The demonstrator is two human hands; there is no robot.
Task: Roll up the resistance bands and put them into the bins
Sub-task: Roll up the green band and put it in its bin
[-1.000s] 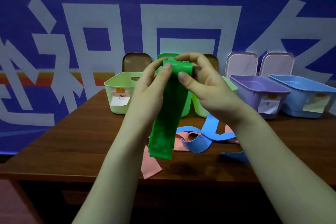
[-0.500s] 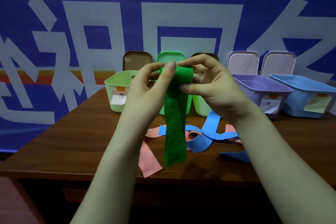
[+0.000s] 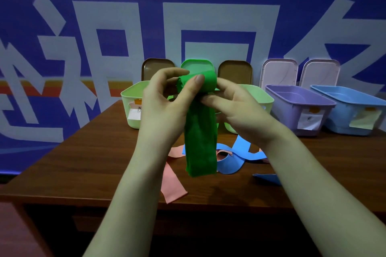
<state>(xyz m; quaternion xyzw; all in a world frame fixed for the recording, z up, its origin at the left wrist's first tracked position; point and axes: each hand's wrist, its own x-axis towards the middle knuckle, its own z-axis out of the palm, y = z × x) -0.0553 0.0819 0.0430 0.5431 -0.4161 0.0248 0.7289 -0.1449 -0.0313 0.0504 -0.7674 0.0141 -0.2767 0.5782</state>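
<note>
Both hands are raised over the table (image 3: 83, 162), close together and clamped on the green band (image 3: 200, 142). The left hand (image 3: 165, 102) curls round the left end of the rolled part, with its thumb pressed across the front of the roll and its other fingers bent over the top. The right hand (image 3: 240, 110) pinches the roll's right end, thumb in front and fingers curled behind (their tips are hidden by the band). The roll sits at the top between the 2 hands. The unrolled rest hangs straight down as a flat strip with its lower end free.

On the table beneath lie a blue band (image 3: 229, 162), looped and twisted, and a pink band (image 3: 173, 185) with 1 end near the front edge.

Along the far edge stand open bins: a pale green bin (image 3: 131, 100) at the left, a second pale green bin (image 3: 257, 98) behind the right hand, a purple bin (image 3: 296, 106) and a blue bin (image 3: 351, 106) at the far right. The purple bin and the blue bin each carry a paper label in front. Behind the bins, 5 lids (image 3: 156, 69) lean upright against the blue wall
</note>
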